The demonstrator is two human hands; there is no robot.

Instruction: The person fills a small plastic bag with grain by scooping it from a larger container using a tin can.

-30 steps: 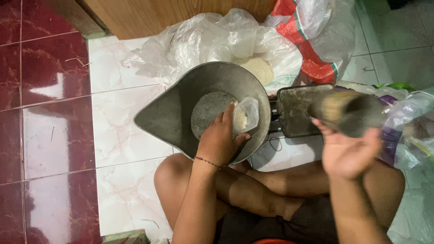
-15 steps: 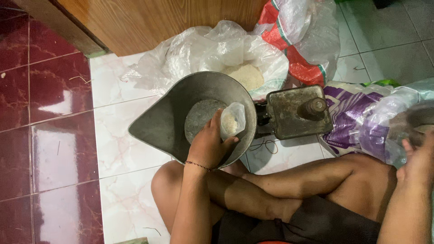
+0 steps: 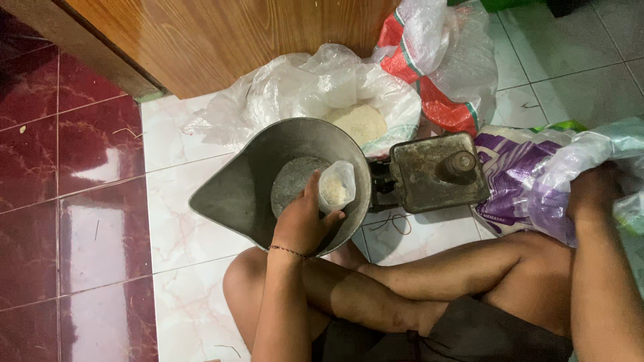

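The metal scoop pan (image 3: 255, 181) sits on the floor tiles (image 3: 181, 167), directly ahead of the person's crossed legs (image 3: 402, 288). The left hand (image 3: 302, 224) rests inside the pan, with a small plastic bag (image 3: 335, 188) in the pan beside the fingers. The scale platform (image 3: 433, 174) adjoins the pan on its right, a weight (image 3: 459, 163) on top. Behind the pan lies an open sack of grain (image 3: 349, 100), against the wooden door (image 3: 235, 33). The right hand (image 3: 594, 194) is inside a plastic bag (image 3: 537, 174) right of the scale.
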